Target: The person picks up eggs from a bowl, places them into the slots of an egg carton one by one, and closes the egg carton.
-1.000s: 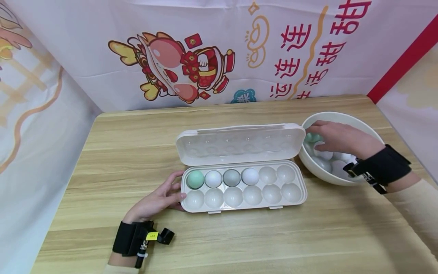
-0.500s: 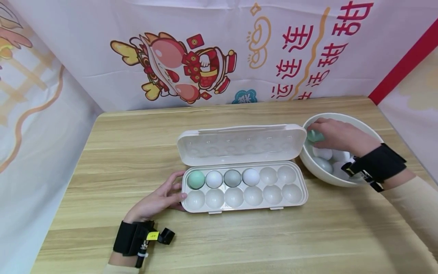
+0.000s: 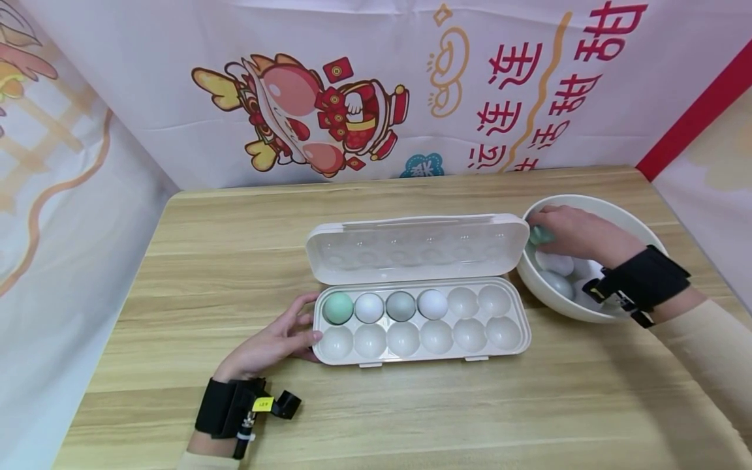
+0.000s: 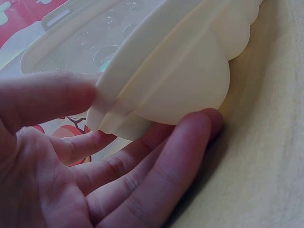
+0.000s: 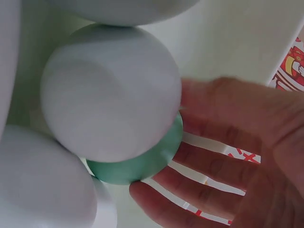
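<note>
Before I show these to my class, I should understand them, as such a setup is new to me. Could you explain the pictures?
No machine here: a person works bare-handed. The wide picture comes from a camera worn on the head; the two close-ups come from a small camera strapped to each wrist.

On the wooden table are an open egg box and a white bowl. Four eggs sit in the box's back row: green, white, grey, white.

The left hand holds one end of the box. The right hand, inside the bowl, grips a green egg among paler ones. Whether it is lifted, I can't tell.
</note>
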A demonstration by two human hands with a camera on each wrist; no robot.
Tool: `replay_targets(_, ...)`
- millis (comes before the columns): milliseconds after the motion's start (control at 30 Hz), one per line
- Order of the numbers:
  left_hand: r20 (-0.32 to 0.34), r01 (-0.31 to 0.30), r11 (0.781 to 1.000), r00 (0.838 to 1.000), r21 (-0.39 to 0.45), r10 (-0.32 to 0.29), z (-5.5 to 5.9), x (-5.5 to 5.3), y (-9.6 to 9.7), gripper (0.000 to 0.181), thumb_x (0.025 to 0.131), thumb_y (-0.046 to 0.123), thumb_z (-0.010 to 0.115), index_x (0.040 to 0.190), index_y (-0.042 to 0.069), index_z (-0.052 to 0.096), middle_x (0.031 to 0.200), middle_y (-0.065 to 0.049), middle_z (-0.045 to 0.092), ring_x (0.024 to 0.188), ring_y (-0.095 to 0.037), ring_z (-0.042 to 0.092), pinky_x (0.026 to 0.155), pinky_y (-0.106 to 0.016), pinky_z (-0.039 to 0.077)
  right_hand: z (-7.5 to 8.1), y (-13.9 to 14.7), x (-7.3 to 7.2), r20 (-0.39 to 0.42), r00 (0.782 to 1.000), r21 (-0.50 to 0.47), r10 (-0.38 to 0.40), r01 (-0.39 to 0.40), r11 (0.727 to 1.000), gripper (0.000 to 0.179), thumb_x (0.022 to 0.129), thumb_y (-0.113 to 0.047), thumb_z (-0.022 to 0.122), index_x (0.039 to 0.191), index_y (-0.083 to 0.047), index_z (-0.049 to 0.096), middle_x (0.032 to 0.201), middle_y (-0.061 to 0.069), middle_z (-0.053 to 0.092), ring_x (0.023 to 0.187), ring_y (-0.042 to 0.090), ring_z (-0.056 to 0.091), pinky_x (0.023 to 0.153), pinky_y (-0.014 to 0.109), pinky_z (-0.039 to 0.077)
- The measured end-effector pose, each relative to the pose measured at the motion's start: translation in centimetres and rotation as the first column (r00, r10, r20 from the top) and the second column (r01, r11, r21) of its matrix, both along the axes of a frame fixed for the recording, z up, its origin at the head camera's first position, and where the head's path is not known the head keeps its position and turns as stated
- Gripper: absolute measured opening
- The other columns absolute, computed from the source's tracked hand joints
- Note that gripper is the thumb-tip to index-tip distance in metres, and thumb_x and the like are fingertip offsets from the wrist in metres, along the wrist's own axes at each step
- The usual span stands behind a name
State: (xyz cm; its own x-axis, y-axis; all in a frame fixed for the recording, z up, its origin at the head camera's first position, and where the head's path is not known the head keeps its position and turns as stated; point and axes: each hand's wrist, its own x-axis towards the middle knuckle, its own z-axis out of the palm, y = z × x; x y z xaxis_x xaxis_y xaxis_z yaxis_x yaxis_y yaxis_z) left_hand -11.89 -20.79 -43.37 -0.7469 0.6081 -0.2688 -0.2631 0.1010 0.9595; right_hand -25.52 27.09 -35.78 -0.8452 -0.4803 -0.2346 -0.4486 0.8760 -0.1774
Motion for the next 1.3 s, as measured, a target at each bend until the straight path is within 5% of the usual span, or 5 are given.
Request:
replay_targets(600,-0.005,0.006,1.000,1.000,-0.001,-0.006,0.08,0.07,-0.07,0.059,0.095,0.011,0.048,0.142,0.020,0.013,0.142,-0.031,0.028,0.103,-0.038,0.057,0.081,-0.047,0.054,0.14,-0.08,-0.22,0.001,1.000,-0.062,0.004,-0.004,0.998,0.031,0.072,-0.002,0.073,0.101,-0.003,0.062,0.098,0.017,0.062,0.084,0.029,0.053,0.080,0.053,0.050)
replay_targets(1100,-0.007,-0.001,1.000,1.000,-0.011,0.001,0.28,0.11,0.06,0.060,0.095,0.011,0.049,0.142,0.021,0.013,0.142,-0.031,0.028,0.103,-0.038,0.057,0.081,-0.047,0.054,0.00,0.03,0.20,0.016,0.999,-0.022,-0.041,0.041,0.999,0.046,0.069,-0.003,0.076,0.112,-0.002,0.059,0.106,0.021,0.059,0.089,0.031,0.053,0.083,0.056,0.050)
replay_targets(1300,-0.005,-0.002,1.000,1.000,-0.022,0.002,0.11,0.07,0.06,0.060,0.095,0.012,0.049,0.143,0.021,0.013,0.139,-0.032,0.031,0.102,-0.037,0.057,0.080,-0.047,0.054,-0.13,0.04,0.24,-0.015,1.000,-0.019,0.016,-0.016,1.000,0.037,0.068,-0.001,0.075,0.104,0.003,0.064,0.102,0.023,0.059,0.087,0.031,0.055,0.080,0.053,0.050)
